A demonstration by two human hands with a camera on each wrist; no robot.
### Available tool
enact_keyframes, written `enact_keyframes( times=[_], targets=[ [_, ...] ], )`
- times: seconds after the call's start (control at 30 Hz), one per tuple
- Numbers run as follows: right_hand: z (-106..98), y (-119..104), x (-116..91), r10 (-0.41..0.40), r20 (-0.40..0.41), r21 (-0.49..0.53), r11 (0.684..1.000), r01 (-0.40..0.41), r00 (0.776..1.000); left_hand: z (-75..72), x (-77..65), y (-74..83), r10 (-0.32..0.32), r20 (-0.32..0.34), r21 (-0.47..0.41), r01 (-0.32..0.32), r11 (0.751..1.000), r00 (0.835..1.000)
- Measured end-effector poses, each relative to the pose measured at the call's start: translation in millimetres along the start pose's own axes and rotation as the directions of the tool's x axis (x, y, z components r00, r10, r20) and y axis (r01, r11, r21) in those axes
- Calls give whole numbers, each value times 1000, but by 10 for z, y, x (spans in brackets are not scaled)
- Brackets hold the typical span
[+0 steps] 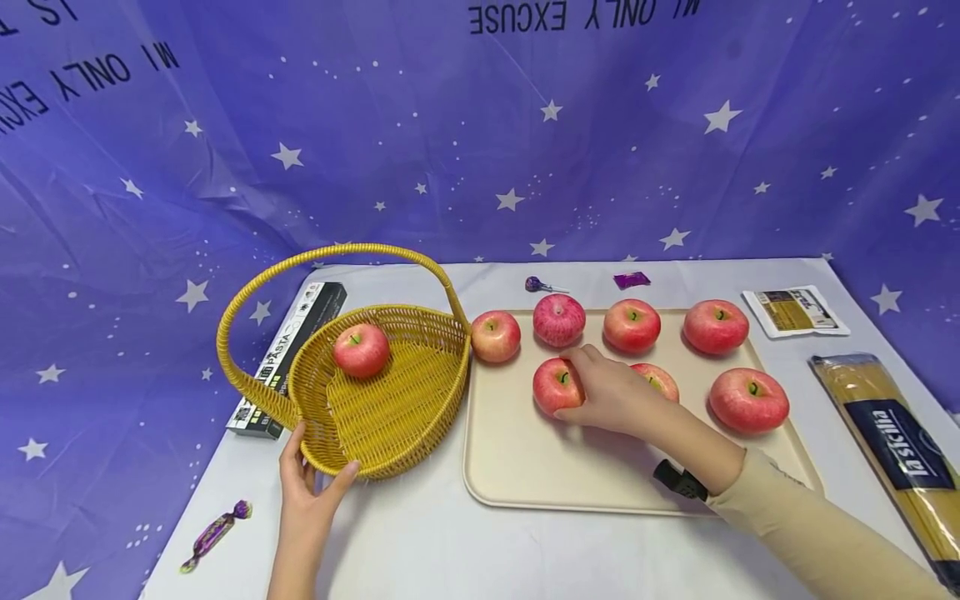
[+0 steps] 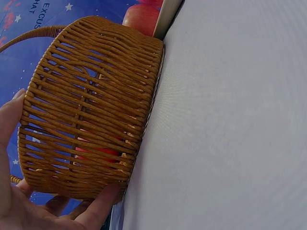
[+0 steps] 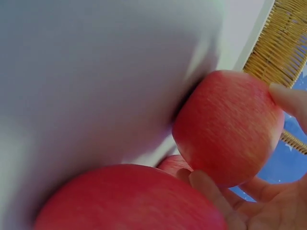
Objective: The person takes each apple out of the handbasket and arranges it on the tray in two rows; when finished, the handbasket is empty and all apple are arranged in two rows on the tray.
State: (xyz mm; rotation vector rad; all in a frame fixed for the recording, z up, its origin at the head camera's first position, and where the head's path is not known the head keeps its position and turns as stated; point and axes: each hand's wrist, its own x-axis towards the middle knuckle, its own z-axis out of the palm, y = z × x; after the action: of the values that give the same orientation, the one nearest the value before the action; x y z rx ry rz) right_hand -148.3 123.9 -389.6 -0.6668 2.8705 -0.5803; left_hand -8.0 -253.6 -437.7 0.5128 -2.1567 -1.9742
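A yellow wicker basket (image 1: 420, 450) with an arched handle stands on the left, one red apple (image 1: 362, 350) inside. My left hand (image 1: 309, 492) holds the basket by its near-left side, thumb and fingers spread round the wall; the left wrist view shows the fingers against the weave (image 2: 91, 105). On the beige tray (image 1: 555, 479), my right hand (image 1: 617, 392) grips a red apple (image 1: 553, 387) between thumb and fingers. That apple (image 3: 230, 129) appears in the right wrist view with another apple (image 3: 129, 201) close by. An apple (image 1: 656, 379) behind the right hand is partly hidden.
Several more apples sit on the tray, one (image 1: 496, 336) beside the basket. A pasta box (image 1: 288, 350) lies behind the basket. Around the tray are a lollipop (image 1: 534, 284), a purple sweet (image 1: 632, 280), a small packet (image 1: 797, 311) and a spaghetti bag (image 1: 892, 442). A wrapped candy (image 1: 216, 536) lies front left.
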Motion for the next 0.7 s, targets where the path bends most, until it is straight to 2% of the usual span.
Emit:
enact_keyframes(
  times=[0.57,0.7],
  targets=[
    [-52,-77,55,-9,48,-57,998,12,999,4,5,-11,-19,1,2,19,1000,1000],
    [-83,-103,67,-25,22,-78,997,27,999,0,1,-9,-12,1,-3,12,1000,1000]
  ],
)
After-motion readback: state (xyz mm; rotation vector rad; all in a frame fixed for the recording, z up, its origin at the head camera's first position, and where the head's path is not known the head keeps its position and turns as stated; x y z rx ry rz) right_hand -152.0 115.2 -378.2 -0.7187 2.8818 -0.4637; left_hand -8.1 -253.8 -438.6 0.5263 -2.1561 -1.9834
